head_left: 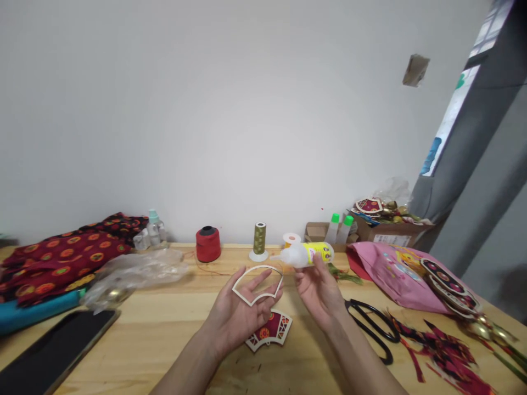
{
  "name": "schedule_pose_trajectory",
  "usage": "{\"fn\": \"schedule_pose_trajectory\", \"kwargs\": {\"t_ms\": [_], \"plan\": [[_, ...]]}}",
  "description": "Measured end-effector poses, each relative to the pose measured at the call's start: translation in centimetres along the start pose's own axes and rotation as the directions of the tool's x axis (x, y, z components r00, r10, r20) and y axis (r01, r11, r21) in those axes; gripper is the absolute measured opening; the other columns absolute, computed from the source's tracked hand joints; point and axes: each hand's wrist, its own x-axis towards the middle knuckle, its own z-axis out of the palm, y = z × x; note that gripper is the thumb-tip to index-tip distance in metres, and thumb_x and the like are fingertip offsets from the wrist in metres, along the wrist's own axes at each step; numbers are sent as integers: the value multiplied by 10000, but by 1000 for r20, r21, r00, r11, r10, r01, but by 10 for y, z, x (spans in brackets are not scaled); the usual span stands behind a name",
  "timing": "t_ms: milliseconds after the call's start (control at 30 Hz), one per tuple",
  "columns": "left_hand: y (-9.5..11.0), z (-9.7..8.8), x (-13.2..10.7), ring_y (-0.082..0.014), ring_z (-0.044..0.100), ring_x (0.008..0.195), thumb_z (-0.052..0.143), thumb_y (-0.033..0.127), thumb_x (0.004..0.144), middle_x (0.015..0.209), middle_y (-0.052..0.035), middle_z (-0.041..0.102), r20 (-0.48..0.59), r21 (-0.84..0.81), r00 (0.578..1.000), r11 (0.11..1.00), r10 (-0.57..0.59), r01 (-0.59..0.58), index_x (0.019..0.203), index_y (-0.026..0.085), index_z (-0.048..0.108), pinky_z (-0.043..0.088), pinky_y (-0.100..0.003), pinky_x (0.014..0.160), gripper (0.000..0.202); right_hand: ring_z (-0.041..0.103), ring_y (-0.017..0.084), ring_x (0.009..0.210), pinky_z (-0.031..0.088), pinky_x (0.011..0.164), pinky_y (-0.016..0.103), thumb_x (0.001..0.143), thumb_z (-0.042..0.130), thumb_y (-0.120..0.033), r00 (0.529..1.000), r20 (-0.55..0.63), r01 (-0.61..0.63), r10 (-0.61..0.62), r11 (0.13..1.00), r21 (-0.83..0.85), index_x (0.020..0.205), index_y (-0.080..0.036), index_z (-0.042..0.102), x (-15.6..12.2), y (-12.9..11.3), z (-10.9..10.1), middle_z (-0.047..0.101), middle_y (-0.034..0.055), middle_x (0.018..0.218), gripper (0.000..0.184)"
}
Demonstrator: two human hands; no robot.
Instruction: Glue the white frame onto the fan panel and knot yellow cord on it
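Observation:
My left hand (242,304), palm up, holds a thin pale fan-shaped frame (250,300) by its edge, with the fingers showing through its opening. In my right hand (319,291) a glue bottle (307,254) with a yellow label lies tilted on its side, its narrow nozzle pointing left toward the frame's upper right corner. Nozzle and frame look close, but whether they touch I cannot tell. Below my left hand, a fan-shaped piece (272,329) with dark red patterned fabric and cut-out sides rests on the table, partly covered by the fingers.
Black-handled scissors (373,323) and fabric scraps (448,351) lie at right, near a pink bag (387,269). Along the back stand a red thread spool (208,244), a green thread spool (259,240) and a cardboard box (319,230). Patterned fabric (74,252) and a phone (57,348) are left.

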Motion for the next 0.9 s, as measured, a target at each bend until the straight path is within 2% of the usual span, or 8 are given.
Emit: {"fn": "schedule_pose_trajectory", "kwargs": {"t_ms": [67, 167, 267, 367, 500, 633, 900], "plan": [[0, -1, 0, -243, 547, 901, 426, 424, 737, 960, -134, 558, 16, 0, 1000, 1000, 17, -17, 1120, 174, 407, 400, -275, 656, 457, 540, 85, 648, 418, 466, 148, 591, 670, -265, 997, -20, 72, -73, 995, -64, 822, -207, 573, 0, 6, 1, 612, -4, 808, 257], [0, -2, 1, -246, 539, 914, 424, 431, 734, 942, -135, 564, 24, -15, 999, 1000, 25, -24, 1110, 165, 417, 397, -261, 638, 460, 536, 91, 596, 416, 432, 158, 608, 655, -267, 978, -47, 189, -205, 955, -228, 881, -191, 562, 2, 11, 7, 616, 7, 784, 297], [0, -3, 2, -247, 535, 914, 420, 443, 731, 916, -138, 570, 35, -35, 999, 999, 20, -19, 1090, 152, 432, 393, -243, 603, 462, 532, 100, 510, 440, 411, 190, 620, 638, -302, 953, -21, 261, -304, 850, -457, 846, -143, 573, 2, 11, 20, 625, 28, 713, 284], [0, -4, 3, -239, 552, 860, 427, 474, 715, 917, -155, 572, 62, -53, 998, 999, 15, -12, 1035, 133, 470, 387, -227, 565, 470, 577, 143, 539, 479, 449, 223, 593, 651, -296, 937, 38, 296, -348, 728, -619, 746, -107, 592, -5, 13, 37, 641, 60, 683, 251], [-3, -9, 5, -201, 576, 741, 437, 491, 704, 835, -134, 593, 75, -66, 997, 998, 18, -13, 965, 124, 511, 394, -225, 575, 457, 619, 194, 629, 511, 545, 261, 558, 661, -275, 905, 87, 372, -417, 675, -637, 739, -109, 587, -16, 25, 47, 661, 85, 698, 257], [-4, -12, 6, -192, 577, 710, 437, 485, 707, 754, -96, 596, 38, -57, 999, 998, -6, 9, 1003, 140, 501, 399, -226, 583, 459, 628, 213, 624, 517, 546, 277, 536, 667, -245, 874, 87, 423, -478, 659, -622, 799, -106, 578, -22, 35, 41, 667, 107, 730, 310], [-6, -10, 8, -178, 580, 662, 451, 479, 701, 760, -95, 606, 56, -81, 998, 996, -30, 35, 987, 154, 507, 391, -210, 556, 436, 625, 206, 557, 513, 491, 256, 549, 669, -263, 876, 40, 378, -480, 633, -675, 696, -98, 591, -20, 32, 31, 668, 108, 659, 234]]}}
